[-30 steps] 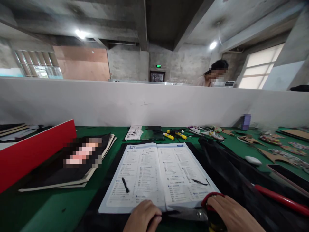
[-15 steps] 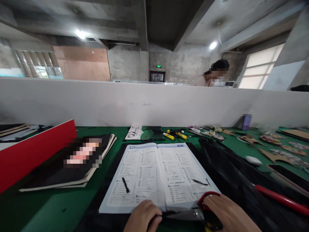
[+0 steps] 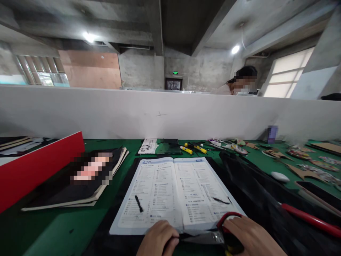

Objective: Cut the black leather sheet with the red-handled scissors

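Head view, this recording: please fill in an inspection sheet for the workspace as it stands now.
Surface: green table, part covered by black fabric.
Job's things: scissors with red handle, blades lying along the near edge of an open booklet; two black scraps lie on its pages.
Clutter: black book left, red board, yellow markers, cardboard cut-outs, white oval object, phone, red-handled tool.
Hands: left hand pressed at the booklet's near edge by the blades; right hand closed on the scissors' handle.
Cables: nothing seen.
Surroundings: white partition, a person beyond it, concrete ceiling, windows.
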`<state>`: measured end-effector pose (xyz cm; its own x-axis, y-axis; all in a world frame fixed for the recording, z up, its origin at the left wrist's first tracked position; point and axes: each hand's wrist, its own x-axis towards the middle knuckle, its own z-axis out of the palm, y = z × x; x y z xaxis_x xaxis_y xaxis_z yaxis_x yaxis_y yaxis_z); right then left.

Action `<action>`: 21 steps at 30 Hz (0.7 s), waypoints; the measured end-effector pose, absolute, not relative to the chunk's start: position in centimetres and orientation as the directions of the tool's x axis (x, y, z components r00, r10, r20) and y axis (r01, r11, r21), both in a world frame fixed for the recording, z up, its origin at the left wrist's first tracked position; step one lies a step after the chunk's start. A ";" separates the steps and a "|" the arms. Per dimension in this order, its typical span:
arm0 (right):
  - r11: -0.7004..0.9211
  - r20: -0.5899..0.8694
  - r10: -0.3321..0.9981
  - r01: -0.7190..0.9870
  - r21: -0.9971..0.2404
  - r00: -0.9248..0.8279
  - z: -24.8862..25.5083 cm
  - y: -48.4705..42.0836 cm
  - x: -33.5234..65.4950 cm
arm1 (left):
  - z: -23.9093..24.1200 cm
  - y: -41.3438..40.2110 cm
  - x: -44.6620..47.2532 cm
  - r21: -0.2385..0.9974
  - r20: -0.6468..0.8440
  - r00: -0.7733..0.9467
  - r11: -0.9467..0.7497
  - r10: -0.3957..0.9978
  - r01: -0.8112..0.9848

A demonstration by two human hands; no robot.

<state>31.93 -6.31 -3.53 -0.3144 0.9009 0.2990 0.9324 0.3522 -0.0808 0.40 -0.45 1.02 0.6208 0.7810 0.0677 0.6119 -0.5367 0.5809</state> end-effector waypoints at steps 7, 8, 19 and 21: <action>0.339 0.267 0.912 0.938 -0.064 -0.312 -3.2 -6.1 31.7 | 1.1 -0.5 0.4 0.564 0.053 0.623 -0.539 0.780 0.626; 0.332 0.257 0.917 0.941 -0.065 -0.305 -3.2 -6.1 31.7 | 1.1 -0.5 0.4 0.560 0.051 0.625 -0.540 0.779 0.628; 0.321 0.183 0.932 0.947 -0.022 -0.312 -2.5 -6.2 31.4 | 1.2 -0.5 0.5 0.594 0.048 0.628 -0.527 0.777 0.607; 0.325 0.186 0.930 0.946 -0.011 -0.318 -2.2 -6.3 31.2 | 1.2 -0.4 0.4 0.588 0.048 0.625 -0.528 0.779 0.613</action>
